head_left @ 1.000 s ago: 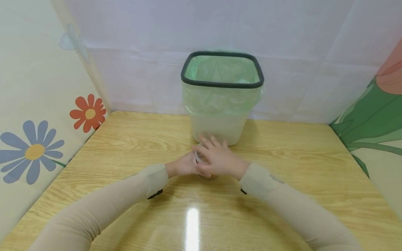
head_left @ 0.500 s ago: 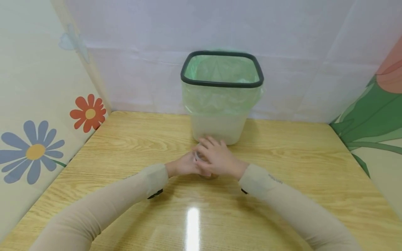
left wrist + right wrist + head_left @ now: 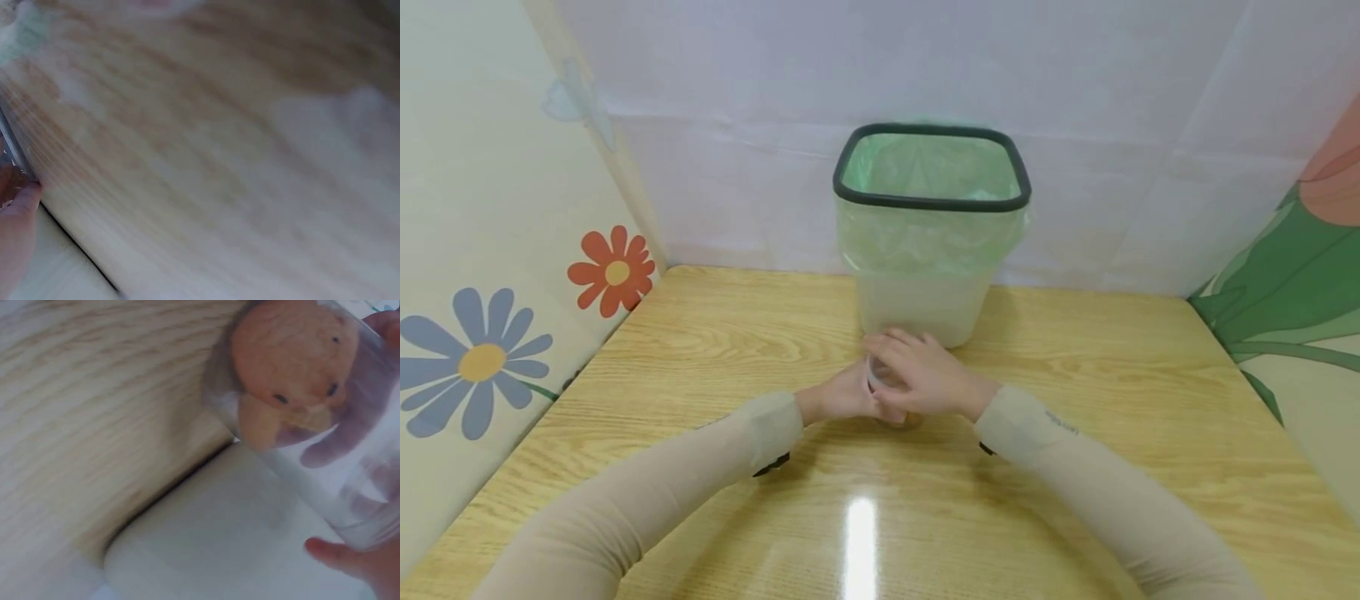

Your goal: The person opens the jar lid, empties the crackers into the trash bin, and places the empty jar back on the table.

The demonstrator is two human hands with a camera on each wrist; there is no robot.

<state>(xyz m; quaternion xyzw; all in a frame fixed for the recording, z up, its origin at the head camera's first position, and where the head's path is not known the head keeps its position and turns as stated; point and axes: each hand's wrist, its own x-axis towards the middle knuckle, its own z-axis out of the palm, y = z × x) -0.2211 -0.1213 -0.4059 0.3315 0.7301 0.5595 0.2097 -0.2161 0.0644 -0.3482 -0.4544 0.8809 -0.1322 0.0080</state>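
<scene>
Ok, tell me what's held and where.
A transparent, cylindrical glass or plastic container: the left hand holds its side; the right hand is over its rim, but whether it grips cannot be told.

Flowered walls flank a glossy wooden table.

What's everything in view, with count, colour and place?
Table: one, yellowish wood, centre.
Bin: one, whitish, dark-rimmed, on the table.
Liner: one, pale green, lining the bin.
Clear container: one, transparent, before the bin.
Rounded object: at least one, orange, inside container.
Backdrop: one, whitish, behind the bin.
Printed flowers: three, red, blue, coral, both sides.
Winged print: one, bluish, upper left.
Sleeves: two, beige, left and right.
Wrist pieces: two, black, under sleeves.
Left hand, right hand: two, bare, around the container.
</scene>
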